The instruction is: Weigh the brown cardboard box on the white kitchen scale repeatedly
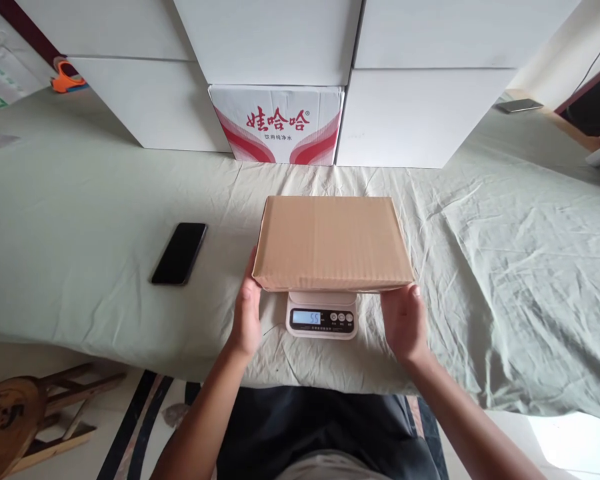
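Note:
A closed brown cardboard box (330,240) is over a small white digital scale (294,328), covering the scale's rear part. I cannot tell whether its full weight rests there. My left hand (249,310) grips the box at its left side near the front corner, with most fingers hidden behind and below it. At the right front corner, my right hand (405,317) holds the box from below, thumb up and fingertips out of sight. The scale's lit display (307,317) appears to read 55, and round buttons sit to its right.
A black smartphone (180,253) lies left of the box on the pale green tablecloth (80,267). White cartons (400,120) and a red-printed carton (277,127) form a wall behind. An orange tape dispenser (69,77) is far left; another phone (520,105) lies far right. A wooden stool (10,427) stands below left.

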Demonstrator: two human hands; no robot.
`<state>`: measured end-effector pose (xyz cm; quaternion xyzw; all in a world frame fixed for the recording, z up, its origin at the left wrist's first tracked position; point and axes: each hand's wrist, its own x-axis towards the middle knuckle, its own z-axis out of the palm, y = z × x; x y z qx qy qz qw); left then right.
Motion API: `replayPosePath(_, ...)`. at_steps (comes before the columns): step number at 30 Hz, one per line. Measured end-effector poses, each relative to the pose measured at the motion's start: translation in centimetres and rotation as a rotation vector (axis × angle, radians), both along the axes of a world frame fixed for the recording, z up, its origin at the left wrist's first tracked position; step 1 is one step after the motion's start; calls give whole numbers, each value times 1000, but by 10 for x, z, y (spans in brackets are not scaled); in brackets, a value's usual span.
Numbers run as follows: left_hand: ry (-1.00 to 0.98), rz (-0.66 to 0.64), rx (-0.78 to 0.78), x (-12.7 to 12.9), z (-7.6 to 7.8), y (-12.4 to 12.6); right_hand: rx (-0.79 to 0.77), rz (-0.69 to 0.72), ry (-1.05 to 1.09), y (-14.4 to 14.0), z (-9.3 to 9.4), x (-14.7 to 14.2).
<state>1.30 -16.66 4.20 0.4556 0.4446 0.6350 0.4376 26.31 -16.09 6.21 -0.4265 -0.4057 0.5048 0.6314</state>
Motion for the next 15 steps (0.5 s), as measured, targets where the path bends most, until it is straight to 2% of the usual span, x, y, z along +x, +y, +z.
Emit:
replayPosePath(5, -5, 2, 40, 3, 15, 22, 50, -11, 39, 15, 14, -9)
replayPosePath(7, -4, -10, 91, 3, 24, 44, 100, -42, 22, 30, 21, -9)
replayPosePath(10, 21, -85, 152, 3, 30, 95, 159, -88, -38, 65, 24, -8)
replayPosePath(12, 19, -116, 164, 4, 25, 133, 188, -74, -93, 93, 18, -6)
replayPosePath(15, 18, -115, 133, 4, 6, 179, 211, -11, -138, 130, 4, -4)
